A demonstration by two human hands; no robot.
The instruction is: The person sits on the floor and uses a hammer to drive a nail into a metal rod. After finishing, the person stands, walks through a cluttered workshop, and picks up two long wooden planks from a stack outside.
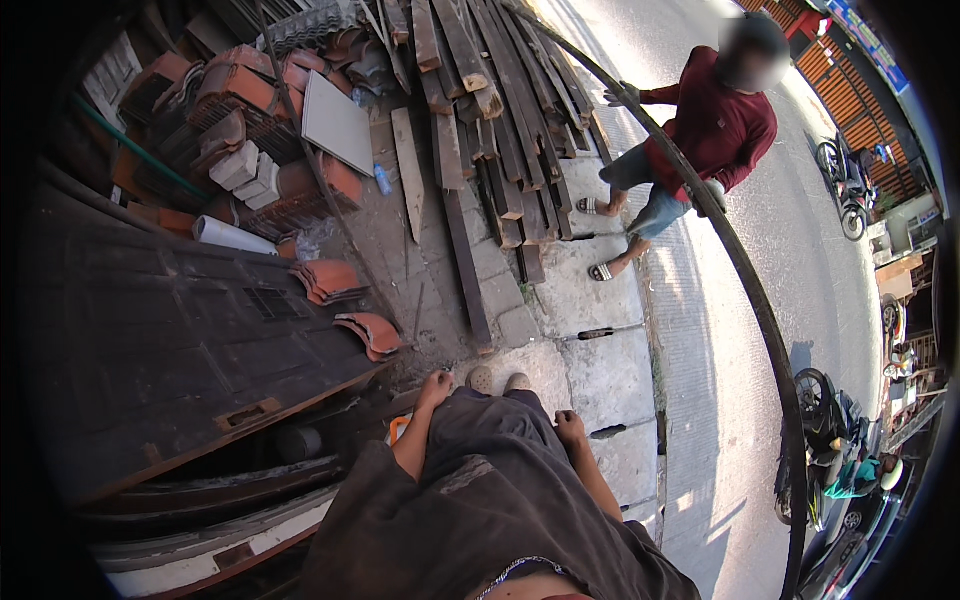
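Note:
My left hand [434, 388] hangs by my thigh with its fingers curled in and nothing visible in them. It is nearest to two curved clay roof tiles [370, 335] at the edge of a dark wooden panelled door [190, 340]. On the other side, my right hand [570, 428] hangs loosely closed above the pale paving slabs [605, 375], also with nothing visible in it. Ahead of my shoes lies a pile of long brown timber beams [500, 120], one of them reaching toward my feet [480, 380].
A person in a dark red top [715, 120] stands at the kerb, gloved hands close to a long dark strip [745, 270] arcing across the view. Stacked roof tiles [240, 90] and a white board [338, 125] lie far left. Motorbikes [845, 185] stand across the road.

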